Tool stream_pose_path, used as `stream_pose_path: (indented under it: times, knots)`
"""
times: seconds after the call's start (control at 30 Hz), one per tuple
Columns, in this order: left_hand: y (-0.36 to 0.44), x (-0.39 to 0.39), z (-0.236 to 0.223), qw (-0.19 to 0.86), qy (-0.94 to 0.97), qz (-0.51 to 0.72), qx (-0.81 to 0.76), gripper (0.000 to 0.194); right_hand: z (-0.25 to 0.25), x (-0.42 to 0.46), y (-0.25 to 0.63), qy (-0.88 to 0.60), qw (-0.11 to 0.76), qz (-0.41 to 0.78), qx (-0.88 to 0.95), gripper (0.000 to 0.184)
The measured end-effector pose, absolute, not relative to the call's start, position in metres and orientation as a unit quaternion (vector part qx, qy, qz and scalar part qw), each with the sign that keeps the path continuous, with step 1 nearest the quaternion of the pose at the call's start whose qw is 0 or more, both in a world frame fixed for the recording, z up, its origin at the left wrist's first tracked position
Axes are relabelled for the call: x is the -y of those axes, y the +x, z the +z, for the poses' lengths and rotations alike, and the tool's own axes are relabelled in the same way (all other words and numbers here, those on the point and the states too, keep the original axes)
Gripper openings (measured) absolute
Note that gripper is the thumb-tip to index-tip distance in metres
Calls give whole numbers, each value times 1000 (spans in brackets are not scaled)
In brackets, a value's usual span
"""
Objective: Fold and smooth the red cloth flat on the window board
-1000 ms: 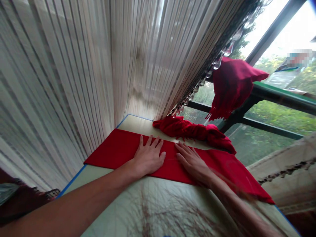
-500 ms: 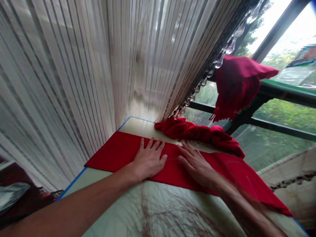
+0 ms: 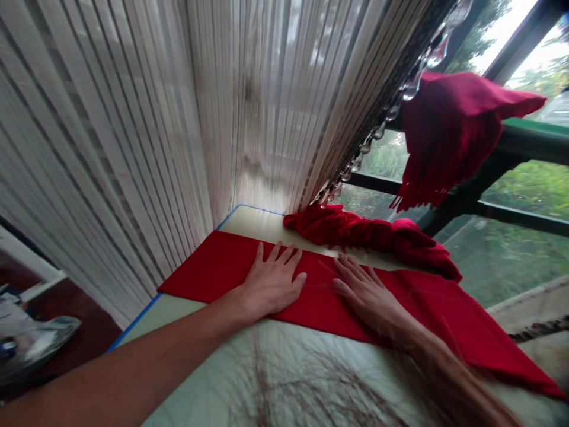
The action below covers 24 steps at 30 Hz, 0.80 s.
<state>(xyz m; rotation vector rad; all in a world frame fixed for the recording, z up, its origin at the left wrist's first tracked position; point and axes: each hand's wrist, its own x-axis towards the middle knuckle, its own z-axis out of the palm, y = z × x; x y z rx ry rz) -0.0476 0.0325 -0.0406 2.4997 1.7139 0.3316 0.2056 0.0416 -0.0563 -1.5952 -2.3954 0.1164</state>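
Observation:
A long red scarf (image 3: 200, 267), folded into a flat strip, lies across the pale table. My left hand (image 3: 273, 281) rests palm down on its middle, fingers spread toward the far edge. To its right, my right hand (image 3: 367, 290) lies flat on the same scarf, fingers stretched out and fairly close together. Neither hand grips the cloth. Just beyond the strip, a second red cloth with a short fringe (image 3: 355, 228) lies bunched along the table's far edge. Faint creases run over the folded scarf to the right of my right hand.
The pale table (image 3: 213, 367) has a blue edge. A striped sheer curtain (image 3: 146, 130) with a beaded trim (image 3: 377, 130) hangs behind it. A fringed red scarf (image 3: 457, 130) drapes over the window's dark frame (image 3: 520, 213). Plastic-wrapped items (image 3: 40, 341) lie at lower left.
The view has shifted slightly, so the window and hanging scarf appear farther right and more shows at lower left. Both hands stay flat on the folded scarf.

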Motion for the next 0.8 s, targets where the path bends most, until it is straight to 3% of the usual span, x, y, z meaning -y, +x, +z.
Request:
stream_pose_path:
  times: [0.5,0.8]
  knots:
    - [-47,-32,-33,46,823,84,-560,61,-49,-38,203,-557,155,35,815,67]
    - [-47,-33,-36,39,824,83,-560,61,-50,-37,203,-553,109,61,823,70]
